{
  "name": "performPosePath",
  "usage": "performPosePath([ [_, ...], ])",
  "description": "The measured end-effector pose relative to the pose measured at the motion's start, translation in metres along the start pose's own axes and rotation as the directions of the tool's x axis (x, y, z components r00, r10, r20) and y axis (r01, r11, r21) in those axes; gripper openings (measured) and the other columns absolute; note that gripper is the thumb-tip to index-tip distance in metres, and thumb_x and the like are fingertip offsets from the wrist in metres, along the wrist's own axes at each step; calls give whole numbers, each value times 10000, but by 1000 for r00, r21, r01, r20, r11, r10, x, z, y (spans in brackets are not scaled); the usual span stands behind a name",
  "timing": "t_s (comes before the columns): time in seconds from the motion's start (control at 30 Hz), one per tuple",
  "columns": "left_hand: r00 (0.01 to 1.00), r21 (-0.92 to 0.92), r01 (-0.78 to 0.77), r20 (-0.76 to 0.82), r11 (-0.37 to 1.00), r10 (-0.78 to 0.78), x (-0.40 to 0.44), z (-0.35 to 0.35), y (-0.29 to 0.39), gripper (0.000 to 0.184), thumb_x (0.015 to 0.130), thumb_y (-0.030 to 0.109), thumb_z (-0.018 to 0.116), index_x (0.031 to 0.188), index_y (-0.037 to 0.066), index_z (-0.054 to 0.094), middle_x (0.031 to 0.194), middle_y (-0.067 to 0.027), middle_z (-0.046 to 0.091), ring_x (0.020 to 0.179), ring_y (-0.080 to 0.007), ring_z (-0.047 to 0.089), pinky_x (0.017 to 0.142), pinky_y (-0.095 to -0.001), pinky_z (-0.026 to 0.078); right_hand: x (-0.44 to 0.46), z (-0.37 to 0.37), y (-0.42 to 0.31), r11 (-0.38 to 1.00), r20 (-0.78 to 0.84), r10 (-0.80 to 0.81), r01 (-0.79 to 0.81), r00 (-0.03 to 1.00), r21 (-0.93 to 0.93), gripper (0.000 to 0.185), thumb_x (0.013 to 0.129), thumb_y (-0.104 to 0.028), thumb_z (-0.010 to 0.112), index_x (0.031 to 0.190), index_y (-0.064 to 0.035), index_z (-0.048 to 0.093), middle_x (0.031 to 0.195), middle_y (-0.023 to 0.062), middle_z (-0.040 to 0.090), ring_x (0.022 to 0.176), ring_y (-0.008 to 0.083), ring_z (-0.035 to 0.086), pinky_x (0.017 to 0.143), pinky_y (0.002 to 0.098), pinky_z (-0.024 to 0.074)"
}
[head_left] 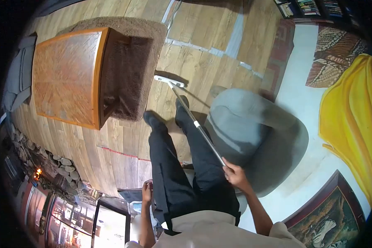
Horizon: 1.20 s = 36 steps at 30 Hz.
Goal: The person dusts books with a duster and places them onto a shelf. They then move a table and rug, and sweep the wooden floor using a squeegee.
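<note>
My right hand (pixel 234 175) is closed around the metal pole of a long-handled mop (pixel 182 102), close to its upper end. The pole slants forward past my right leg, and its flat white head (pixel 168 81) rests on the wood floor beyond my feet. Beside my left thigh hangs my left hand (pixel 147 191), its fingers loosely bent with nothing visible in them. Both my feet, in dark shoes, stand on the floor just short of the mop head.
A wooden coffee table (pixel 66 78) stands on a brown rug (pixel 146 53) to the left. Close on the right is a grey armchair (pixel 252 124). A yellow cloth (pixel 351 120) hangs by the white wall. Stonework (pixel 66 167) with a small flame lies lower left.
</note>
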<state>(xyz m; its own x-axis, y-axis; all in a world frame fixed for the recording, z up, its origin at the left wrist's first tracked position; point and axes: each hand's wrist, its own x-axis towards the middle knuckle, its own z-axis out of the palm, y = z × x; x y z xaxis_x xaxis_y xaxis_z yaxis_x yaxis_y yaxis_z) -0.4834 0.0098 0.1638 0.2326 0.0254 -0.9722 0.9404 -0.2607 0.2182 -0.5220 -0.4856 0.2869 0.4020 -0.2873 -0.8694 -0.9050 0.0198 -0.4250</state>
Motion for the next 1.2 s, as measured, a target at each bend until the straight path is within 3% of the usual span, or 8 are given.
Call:
performPosePath([
  [0.13, 997, 125, 49, -71, 991, -41, -21, -3, -18, 229, 997, 248, 502, 1113, 62, 568, 896, -55, 632, 754, -109, 590, 618, -256, 478, -14, -11, -27, 953, 33, 258, -260, 966, 153, 418, 989, -132, 492, 1406, -105, 479, 621, -10, 489, 543, 72, 465, 535, 248, 416],
  [0.27, 989, -48, 60, -135, 997, -66, -31, -36, -92, 244, 1000, 287, 503, 1061, 58, 560, 870, -55, 617, 679, -122, 582, 573, -270, 480, 69, 2, 8, 899, -161, -376, 317, 913, -300, 442, 1004, -187, 440, 1437, -103, 428, 609, 73, 504, 536, 109, 504, 543, 287, 441],
  [0.33, 993, -103, 60, -97, 993, -70, -35, -63, -144, 307, 977, 325, 551, 1159, 81, 585, 870, -40, 615, 723, -116, 578, 621, -267, 475, 151, 28, 37, 811, -323, -488, 284, 811, -512, 436, 984, -172, 421, 1409, -78, 447, 918, 256, 654, 828, 388, 645, 741, 423, 497],
  [0.53, 982, -122, 79, -162, 989, -99, -78, -126, -240, 203, 998, 308, 523, 1016, 111, 568, 810, 20, 565, 667, -73, 547, 543, -213, 424, 139, 141, 103, 870, -408, -305, 78, 861, -486, 440, 963, -158, 436, 1383, -29, 447, 1049, 297, 621, 1001, 465, 589, 852, 473, 471],
  [0.6, 992, -211, -21, -128, 977, -6, -80, -153, -295, 212, 998, 297, 521, 1037, 101, 588, 799, 26, 564, 670, -70, 549, 556, -216, 433, 104, 182, 170, 885, -383, -294, 99, 876, -454, 421, 1004, -179, 398, 1392, -27, 456, 633, 157, 596, 454, 270, 564, 455, 403, 476],
  [0.67, 990, -168, -43, -138, 985, 19, -87, -175, -335, 210, 1000, 264, 510, 1088, 94, 597, 819, 15, 585, 679, -71, 553, 557, -216, 438, 13, 230, 154, 993, -187, 50, -29, 981, 114, 437, 1010, -197, 407, 1424, -59, 430, 552, 68, 510, 365, 162, 473, 351, 339, 409],
  [0.97, 972, -318, 21, -215, 948, -94, -117, -190, -415, 270, 970, 225, 471, 1146, 51, 577, 905, -47, 637, 802, -120, 594, 669, -289, 488, -175, 357, 130, 899, 238, 432, -394, 870, -191, 505, 1018, -281, 425, 1498, -196, 296, 640, 1, 456, 463, 87, 416, 385, 238, 352],
  [1.2, 934, -240, -163, -350, 957, 72, -106, -162, -532, 305, 972, 170, 469, 1188, -22, 570, 1048, -128, 644, 972, -211, 607, 877, -319, 465, -224, 470, 168, 891, 248, 365, -260, 897, -371, 507, 1032, -256, 421, 1516, -235, 271, 660, 4, 460, 479, 83, 425, 403, 249, 407],
])
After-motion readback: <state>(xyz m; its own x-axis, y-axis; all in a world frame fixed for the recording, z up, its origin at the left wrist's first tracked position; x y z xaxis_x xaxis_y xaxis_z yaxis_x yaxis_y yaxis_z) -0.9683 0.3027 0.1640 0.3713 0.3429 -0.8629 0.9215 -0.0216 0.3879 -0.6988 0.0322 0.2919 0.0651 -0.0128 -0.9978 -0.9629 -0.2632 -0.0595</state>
